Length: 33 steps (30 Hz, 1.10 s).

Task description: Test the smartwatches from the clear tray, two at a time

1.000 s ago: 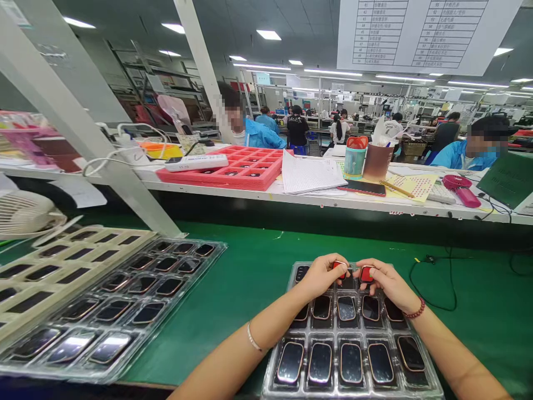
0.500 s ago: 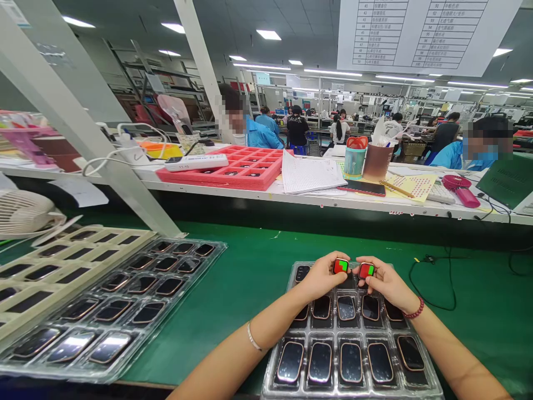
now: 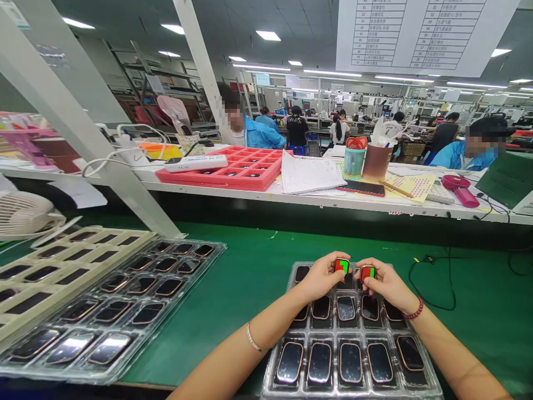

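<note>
My left hand (image 3: 325, 275) is closed around a smartwatch (image 3: 342, 266) whose lit screen shows red and green blocks, the thumb lying on its lower edge. A second smartwatch (image 3: 368, 273), also lit red and green, sits in the fingers of my right hand (image 3: 385, 283). Both watches are held upright, side by side and slightly apart, above the far rows of a clear plastic tray (image 3: 306, 332). In the tray's pockets lie several dark-screened watches (image 3: 351, 362) with gold-coloured rims. My forearms hide parts of the tray's sides.
On the left, another clear tray (image 3: 164, 311) of watches lies beside a cream tray (image 3: 97, 266). A white fan (image 3: 25, 214) stands behind them. A black cable (image 3: 453, 289) lies right on the green table. The shelf ahead bears a red foam tray (image 3: 266, 182) and papers (image 3: 310, 175).
The green and red areas on both watch screens have changed shape, with green now larger on the left-hand one. My hands have barely moved.
</note>
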{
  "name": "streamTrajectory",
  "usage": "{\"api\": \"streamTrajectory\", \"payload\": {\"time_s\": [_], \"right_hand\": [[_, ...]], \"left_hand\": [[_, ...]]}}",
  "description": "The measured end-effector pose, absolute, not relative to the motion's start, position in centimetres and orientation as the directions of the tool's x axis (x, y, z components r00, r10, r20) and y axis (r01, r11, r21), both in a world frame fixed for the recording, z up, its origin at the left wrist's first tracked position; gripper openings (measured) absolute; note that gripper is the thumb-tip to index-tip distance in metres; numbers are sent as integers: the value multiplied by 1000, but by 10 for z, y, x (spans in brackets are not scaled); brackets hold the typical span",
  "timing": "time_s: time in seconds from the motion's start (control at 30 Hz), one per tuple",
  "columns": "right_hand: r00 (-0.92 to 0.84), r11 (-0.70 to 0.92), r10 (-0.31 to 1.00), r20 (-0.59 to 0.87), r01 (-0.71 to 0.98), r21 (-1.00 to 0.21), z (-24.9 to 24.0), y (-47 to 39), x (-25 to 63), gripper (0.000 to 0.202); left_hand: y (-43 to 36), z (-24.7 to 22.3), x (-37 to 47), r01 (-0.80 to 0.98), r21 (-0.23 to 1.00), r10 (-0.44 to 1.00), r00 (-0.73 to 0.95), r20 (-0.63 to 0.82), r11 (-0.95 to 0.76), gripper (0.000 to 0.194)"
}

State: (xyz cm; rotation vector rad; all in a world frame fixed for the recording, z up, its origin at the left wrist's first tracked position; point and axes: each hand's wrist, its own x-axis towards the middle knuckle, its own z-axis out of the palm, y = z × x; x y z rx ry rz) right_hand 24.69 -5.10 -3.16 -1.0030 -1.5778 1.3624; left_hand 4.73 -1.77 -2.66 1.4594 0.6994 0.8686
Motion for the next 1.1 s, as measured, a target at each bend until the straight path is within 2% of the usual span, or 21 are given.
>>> {"api": "streamTrajectory", "payload": {"time_s": [0.27, 0.5, 0.8, 0.97, 1.1], "right_hand": [[-325, 86, 944, 60, 64, -994, -28, -51, 247, 23], [-324, 42, 945, 42, -9, -999, -27, -52, 248, 23], [-298, 70, 954, 43, 81, -994, -30, -51, 249, 20], [-317, 93, 947, 56, 104, -990, -30, -51, 249, 17], [-330, 110, 941, 72, 99, -989, -31, -50, 249, 21]], "left_hand": [[-19, -22, 46, -77, 995, 828, 553, 98, -66, 27], [-19, -20, 45, 6, 999, 840, 542, 27, -36, 34], [-18, -22, 45, -7, 1000, 830, 557, 25, -25, 34], [-17, -25, 45, 1, 999, 809, 587, 33, -42, 42], [-18, -25, 45, -12, 999, 808, 588, 36, -35, 47]]}}
